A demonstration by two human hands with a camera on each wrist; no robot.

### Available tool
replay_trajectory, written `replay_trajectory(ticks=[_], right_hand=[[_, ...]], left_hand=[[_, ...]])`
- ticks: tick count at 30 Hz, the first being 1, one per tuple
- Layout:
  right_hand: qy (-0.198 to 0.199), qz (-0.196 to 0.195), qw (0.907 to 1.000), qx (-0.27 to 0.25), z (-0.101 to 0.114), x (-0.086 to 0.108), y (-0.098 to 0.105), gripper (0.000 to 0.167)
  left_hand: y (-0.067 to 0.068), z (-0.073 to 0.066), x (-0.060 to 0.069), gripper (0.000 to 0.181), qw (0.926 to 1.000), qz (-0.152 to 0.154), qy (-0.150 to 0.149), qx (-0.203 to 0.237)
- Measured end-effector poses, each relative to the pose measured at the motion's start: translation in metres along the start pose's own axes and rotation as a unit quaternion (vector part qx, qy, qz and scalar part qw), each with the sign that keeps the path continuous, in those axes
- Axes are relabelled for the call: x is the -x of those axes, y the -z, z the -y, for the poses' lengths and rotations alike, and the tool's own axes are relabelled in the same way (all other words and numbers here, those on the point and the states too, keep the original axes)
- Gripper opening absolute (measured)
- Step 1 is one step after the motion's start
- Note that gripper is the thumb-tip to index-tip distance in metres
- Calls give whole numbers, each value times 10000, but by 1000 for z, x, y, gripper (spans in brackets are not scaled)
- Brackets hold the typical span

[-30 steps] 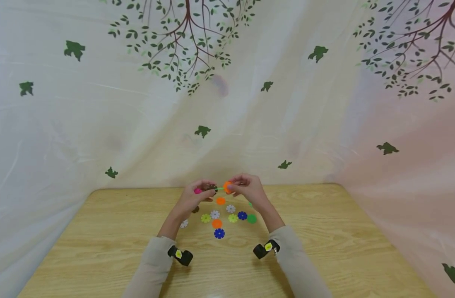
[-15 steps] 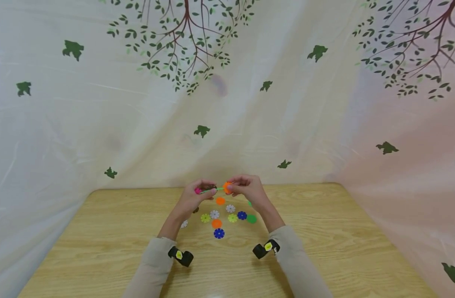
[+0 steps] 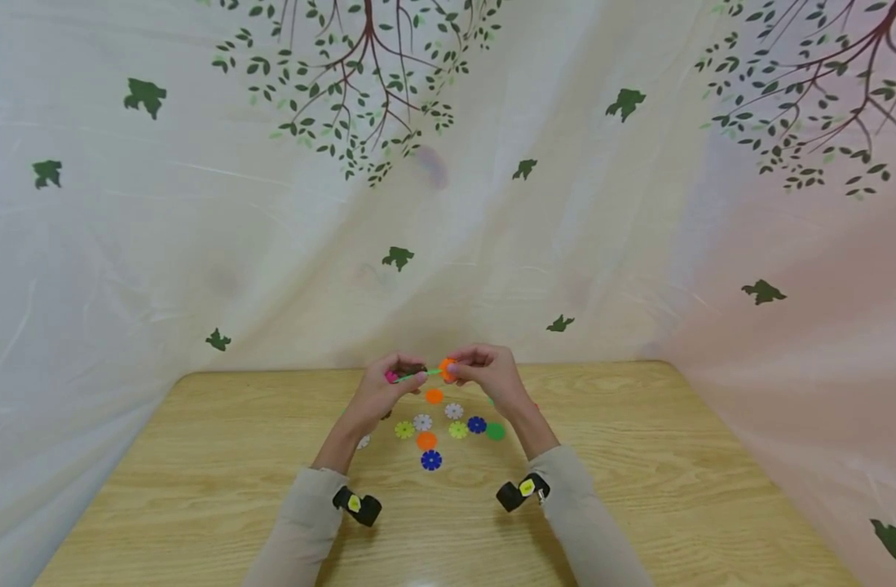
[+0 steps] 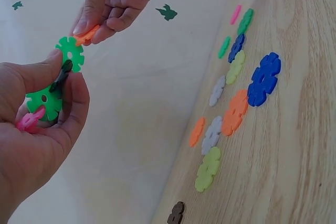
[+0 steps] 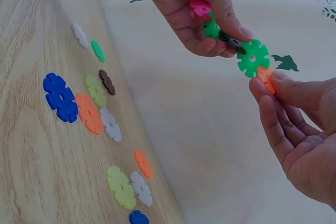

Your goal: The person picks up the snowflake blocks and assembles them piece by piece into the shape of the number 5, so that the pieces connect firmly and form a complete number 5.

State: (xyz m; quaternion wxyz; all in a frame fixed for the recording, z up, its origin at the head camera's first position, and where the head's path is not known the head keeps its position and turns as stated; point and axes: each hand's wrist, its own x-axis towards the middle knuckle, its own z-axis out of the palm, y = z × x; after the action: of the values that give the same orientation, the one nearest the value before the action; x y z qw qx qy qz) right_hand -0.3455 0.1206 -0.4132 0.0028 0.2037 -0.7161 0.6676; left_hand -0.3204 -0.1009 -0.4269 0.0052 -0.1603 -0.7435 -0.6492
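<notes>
My left hand [image 4: 42, 114] grips a chain of notched discs: a pink disc [image 4: 30, 119], a green disc [image 4: 46, 101], a dark disc [image 4: 61, 76] and another green disc [image 4: 70, 54] at the chain's right end. An orange disc [image 5: 266, 79] is pinched between the thumb and fingers of my right hand [image 5: 304, 124], its edge against that end green disc. Both hands [image 3: 381, 393] [image 3: 488, 380] are raised over the table's far edge. Whether the orange disc's notch is fully seated cannot be told.
Loose discs lie on the wooden table [image 3: 638, 489] below the hands: blue [image 3: 431, 461], orange [image 3: 426, 440], yellow-green [image 3: 404, 430], white [image 3: 422, 422], green [image 3: 495, 431] and others. A printed curtain [image 3: 271, 244] hangs behind the far edge.
The chain in my left hand has turned slightly, so more of its green edge shows beside the pink disc. The right hand has barely moved and still pinches the orange disc.
</notes>
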Motion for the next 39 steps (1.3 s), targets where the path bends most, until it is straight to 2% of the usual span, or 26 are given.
replay_trajectory(ticks=[10, 19, 26, 30, 39], right_hand=[[116, 55, 9999, 104, 8, 1, 2, 20], [35, 145, 9991, 397, 12, 1, 3, 16], [112, 181, 9996, 171, 8, -1, 0, 17], [126, 232, 9996, 80, 5, -1, 1, 19], [-71, 394, 9985, 366, 2, 1, 9, 18]], left_hand=[[-2, 1, 0, 32, 9996, 94, -267, -87], [-3, 4, -1, 24, 9990, 94, -433, -104], [0, 3, -1, 22, 9979, 8, -604, -234], [0, 1, -1, 25, 9976, 159, -634, -228], [2, 1, -1, 36, 9965, 783, -228, -205]])
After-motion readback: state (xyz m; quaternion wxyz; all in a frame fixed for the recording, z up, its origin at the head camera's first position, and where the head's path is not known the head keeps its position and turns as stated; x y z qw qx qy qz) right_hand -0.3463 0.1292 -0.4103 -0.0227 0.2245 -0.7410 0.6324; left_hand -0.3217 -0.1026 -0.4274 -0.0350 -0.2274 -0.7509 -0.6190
